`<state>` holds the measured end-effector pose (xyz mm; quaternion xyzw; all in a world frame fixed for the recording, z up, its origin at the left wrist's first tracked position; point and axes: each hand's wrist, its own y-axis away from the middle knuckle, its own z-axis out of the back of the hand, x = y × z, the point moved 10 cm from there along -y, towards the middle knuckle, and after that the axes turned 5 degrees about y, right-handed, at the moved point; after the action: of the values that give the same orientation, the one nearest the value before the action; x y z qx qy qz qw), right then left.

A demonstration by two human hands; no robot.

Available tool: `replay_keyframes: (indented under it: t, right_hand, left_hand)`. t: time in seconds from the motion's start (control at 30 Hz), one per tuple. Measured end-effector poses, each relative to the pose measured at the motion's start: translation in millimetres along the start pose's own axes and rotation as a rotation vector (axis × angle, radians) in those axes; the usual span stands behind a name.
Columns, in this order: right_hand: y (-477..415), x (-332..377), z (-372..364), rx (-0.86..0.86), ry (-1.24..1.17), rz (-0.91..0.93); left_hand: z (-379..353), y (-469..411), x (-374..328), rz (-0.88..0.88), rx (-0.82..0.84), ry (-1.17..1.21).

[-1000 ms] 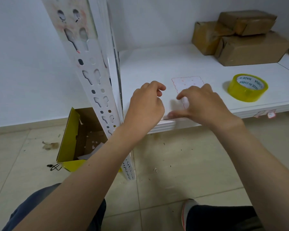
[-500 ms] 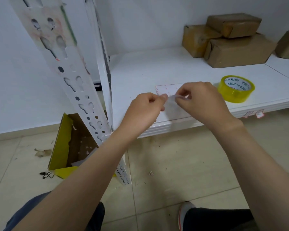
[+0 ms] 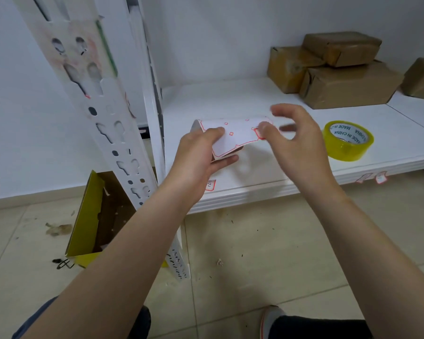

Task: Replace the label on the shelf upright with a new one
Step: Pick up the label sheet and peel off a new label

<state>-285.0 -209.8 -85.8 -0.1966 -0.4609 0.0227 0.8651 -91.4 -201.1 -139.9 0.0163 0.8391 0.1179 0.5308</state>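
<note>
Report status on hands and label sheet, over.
Left hand grips label sheet above shelf. Right hand at its right corner, grip blurred. Tape roll beside, not touching.

Bright, even light — soft shadows, motion-blurred right hand (image 3: 299, 145), bowed edges

hands: left hand (image 3: 201, 152) and right hand (image 3: 296, 143) bare
forearms: left forearm (image 3: 123, 253) and right forearm (image 3: 377, 253) bare to the picture's edge
left leg: blue-grey denim trouser leg (image 3: 32, 322)
right leg: black trouser leg (image 3: 316, 330)
shoe (image 3: 271, 316): grey, white sole, thin red stripe
</note>
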Motion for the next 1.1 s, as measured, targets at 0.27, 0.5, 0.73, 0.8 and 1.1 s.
replay_keyframes:
  t: [0.27, 0.5, 0.73, 0.8, 1.1]
  right_hand:
    - [8, -28, -23, 0.175, -0.747, -0.471]
    - [4, -11, -9, 0.028, -0.638, -0.291]
    - [5, 8, -5, 0.029, -0.563, -0.121]
    - [5, 12, -1, -0.02, -0.461, -0.057]
    - [11, 34, -4, -0.052, -0.195, 0.182]
  left_hand:
    - [1, 3, -6, 0.01, 0.026, 0.133]
    - [-13, 5, -2, -0.007, 0.107, 0.108]
    - [-14, 7, -3, -0.038, 0.111, 0.049]
    - [-15, 8, -5, -0.068, 0.123, 0.033]
    - [-14, 8, -9, -0.134, 0.115, -0.011]
